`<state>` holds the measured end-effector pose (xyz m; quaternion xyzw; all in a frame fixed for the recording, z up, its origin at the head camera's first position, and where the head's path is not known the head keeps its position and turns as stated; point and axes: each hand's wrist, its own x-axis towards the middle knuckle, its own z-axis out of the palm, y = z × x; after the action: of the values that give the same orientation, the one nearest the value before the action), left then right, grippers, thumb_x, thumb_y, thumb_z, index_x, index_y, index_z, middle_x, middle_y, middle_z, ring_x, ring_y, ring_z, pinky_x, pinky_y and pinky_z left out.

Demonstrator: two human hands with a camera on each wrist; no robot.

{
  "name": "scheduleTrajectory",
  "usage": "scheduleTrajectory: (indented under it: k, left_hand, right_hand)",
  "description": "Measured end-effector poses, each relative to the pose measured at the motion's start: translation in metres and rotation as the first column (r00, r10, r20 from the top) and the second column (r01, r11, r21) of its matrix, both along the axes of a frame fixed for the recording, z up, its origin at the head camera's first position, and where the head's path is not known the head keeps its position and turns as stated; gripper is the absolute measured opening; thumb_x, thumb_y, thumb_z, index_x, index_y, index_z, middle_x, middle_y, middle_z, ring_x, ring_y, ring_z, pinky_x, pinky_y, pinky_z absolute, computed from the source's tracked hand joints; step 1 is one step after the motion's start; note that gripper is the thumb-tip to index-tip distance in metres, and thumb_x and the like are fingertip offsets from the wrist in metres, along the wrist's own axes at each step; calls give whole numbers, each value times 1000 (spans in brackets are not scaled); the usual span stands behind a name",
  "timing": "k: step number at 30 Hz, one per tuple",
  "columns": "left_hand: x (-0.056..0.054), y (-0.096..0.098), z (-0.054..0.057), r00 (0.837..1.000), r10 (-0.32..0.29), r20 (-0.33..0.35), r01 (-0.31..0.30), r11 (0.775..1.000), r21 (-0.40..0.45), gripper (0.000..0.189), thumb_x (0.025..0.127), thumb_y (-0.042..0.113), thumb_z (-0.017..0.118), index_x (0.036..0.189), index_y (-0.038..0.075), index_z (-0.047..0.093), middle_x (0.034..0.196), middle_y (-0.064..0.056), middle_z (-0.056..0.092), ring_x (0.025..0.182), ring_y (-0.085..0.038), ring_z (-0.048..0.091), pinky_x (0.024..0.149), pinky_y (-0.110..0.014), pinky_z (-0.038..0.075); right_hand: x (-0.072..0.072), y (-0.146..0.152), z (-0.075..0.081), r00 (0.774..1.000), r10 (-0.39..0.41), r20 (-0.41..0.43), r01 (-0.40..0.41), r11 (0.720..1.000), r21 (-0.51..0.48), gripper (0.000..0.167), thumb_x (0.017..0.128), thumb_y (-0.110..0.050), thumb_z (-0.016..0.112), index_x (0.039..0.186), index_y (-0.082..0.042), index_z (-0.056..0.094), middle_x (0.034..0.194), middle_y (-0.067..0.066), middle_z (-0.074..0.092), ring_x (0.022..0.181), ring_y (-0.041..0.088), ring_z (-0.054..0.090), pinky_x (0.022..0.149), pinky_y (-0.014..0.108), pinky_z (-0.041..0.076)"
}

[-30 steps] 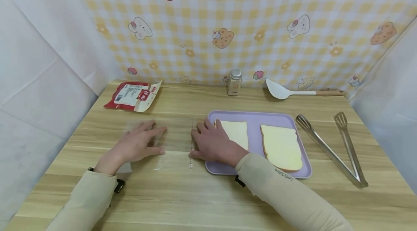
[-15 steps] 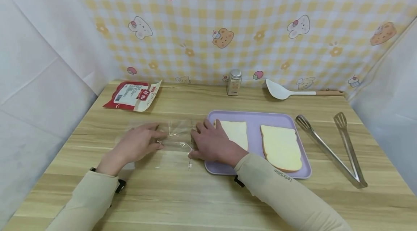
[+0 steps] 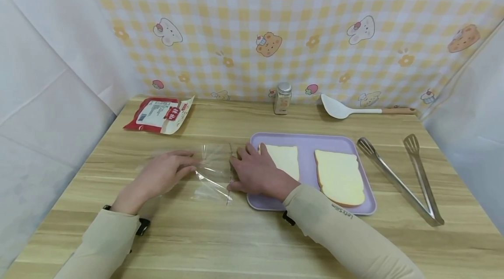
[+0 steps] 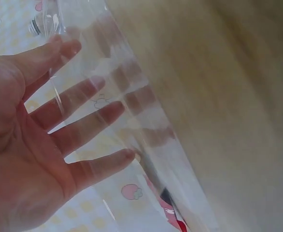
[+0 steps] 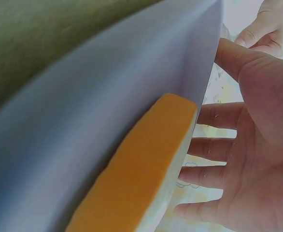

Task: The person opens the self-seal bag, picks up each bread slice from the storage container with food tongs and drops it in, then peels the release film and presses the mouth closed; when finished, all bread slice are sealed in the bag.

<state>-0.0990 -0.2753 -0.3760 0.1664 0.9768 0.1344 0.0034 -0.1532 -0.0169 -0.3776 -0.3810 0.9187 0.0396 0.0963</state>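
A clear plastic bag [image 3: 216, 165] lies on the table left of the lilac tray [image 3: 307, 169], its upper layer lifted and creased. My left hand [image 3: 159, 176] pinches that layer between thumb and index finger. The left wrist view shows the hand's [image 4: 45, 125] other fingers straight behind the film. My right hand [image 3: 253, 169] spreads its fingers over the bag's right edge and the tray's left rim, partly covering the left bread slice [image 3: 287, 161]. Seen from the right wrist, a brown crust [image 5: 141, 154] stands close by the straight fingers [image 5: 214, 150].
Another bread slice [image 3: 340, 178] lies on the tray's right half. Metal tongs [image 3: 409, 187] lie spread at the right. Along the back are a red and white food packet [image 3: 159, 115], a seasoning jar [image 3: 283, 99] and a white spatula [image 3: 336, 107] with a wooden handle end.
The left hand has closed its thumb and fingers together on the bag, whose flat upper layer has risen into shiny folds. The right hand stays in place.
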Motion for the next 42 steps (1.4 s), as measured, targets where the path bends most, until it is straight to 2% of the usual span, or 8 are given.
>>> scheduleTrajectory:
  k: [13, 21, 28, 37, 42]
  left_hand:
    - [1, 0, 4, 999, 33, -9, -31, 989, 148, 23, 103, 17, 69, 123, 11, 79, 136, -17, 72, 129, -46, 65, 109, -66, 48]
    - [0, 2, 5, 997, 68, 21, -70, 983, 172, 22, 102, 14, 70, 120, 11, 80, 135, -16, 72, 130, -46, 64, 109, -67, 47]
    - [-1, 4, 5, 994, 88, -59, -71, 966, 248, 14, 96, 7, 75, 108, 7, 83, 122, -17, 78, 116, -42, 73, 101, -61, 55]
    - [0, 3, 5, 989, 106, -101, -79, 967, 243, 17, 100, 8, 71, 113, 7, 81, 117, -15, 79, 113, -39, 75, 98, -60, 57]
    - [0, 4, 5, 984, 114, -140, -73, 960, 271, 15, 97, 6, 75, 110, 5, 82, 115, -15, 80, 111, -39, 76, 96, -59, 58]
  right_hand:
    - [-1, 0, 2, 1000, -10, 14, 10, 1000, -5, 72, 95, -67, 66, 149, -20, 58, 147, 6, 56, 140, 32, 43, 122, 68, 27]
    - [-1, -1, 2, 1000, -13, 14, 13, 1000, 5, 73, 95, -68, 66, 150, -20, 57, 148, 5, 56, 140, 33, 43, 123, 67, 27]
    - [1, -1, 3, 1000, -9, 7, 9, 1000, 8, 72, 95, -69, 66, 148, -21, 58, 145, 4, 58, 138, 31, 45, 122, 67, 28]
    - [0, 0, 2, 1000, -6, -3, 6, 1000, -9, 67, 93, -68, 68, 141, -22, 62, 140, 4, 60, 134, 31, 47, 120, 66, 30]
    - [-1, 0, 2, 1000, -7, -2, 7, 1000, -5, 65, 94, -69, 67, 140, -23, 62, 138, 3, 60, 132, 30, 47, 119, 65, 30]
